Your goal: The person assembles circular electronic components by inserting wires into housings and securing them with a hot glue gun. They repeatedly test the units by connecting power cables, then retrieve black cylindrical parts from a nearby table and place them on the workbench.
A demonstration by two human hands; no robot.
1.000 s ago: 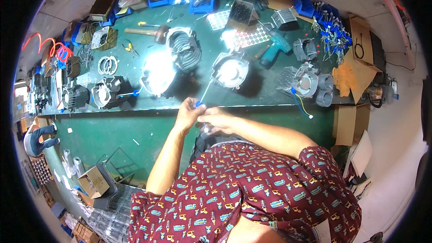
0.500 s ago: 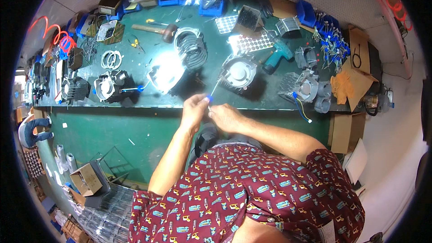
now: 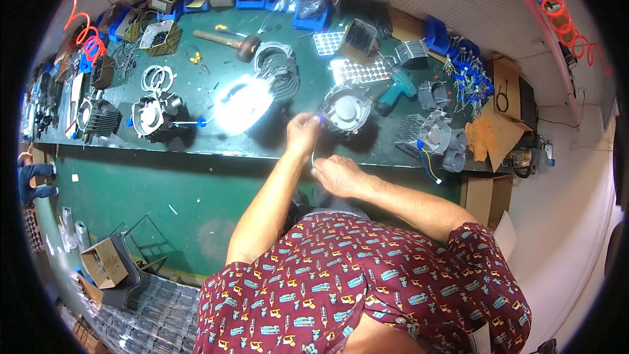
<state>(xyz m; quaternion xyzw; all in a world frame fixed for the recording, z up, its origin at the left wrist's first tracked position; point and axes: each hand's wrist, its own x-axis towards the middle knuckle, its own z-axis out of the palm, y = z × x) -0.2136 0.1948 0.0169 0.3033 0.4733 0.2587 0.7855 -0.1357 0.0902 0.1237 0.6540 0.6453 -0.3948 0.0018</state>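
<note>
Shirt (image 3: 367, 269): maroon, printed all over with small light-blue, yellow and white motifs. Slim wire (image 3: 312, 153): white. Motor housing (image 3: 345, 110) nearest the wire: silver-grey. Bench top (image 3: 196, 88): dark green. Floor (image 3: 209, 200): brighter green. Power drill (image 3: 396, 90): teal with black. Mallet (image 3: 226, 40): tan handle, dark brown head. Dotted sheet (image 3: 360, 71): white, patterned with rows of greyish round spots. Cloth (image 3: 481, 139): orange. Bin (image 3: 311, 18): blue. Bundled leads (image 3: 473, 78): blue and whitish. Coiled hose (image 3: 93, 44), left: orange-red. Carton (image 3: 103, 263), lower left: brown.
</note>
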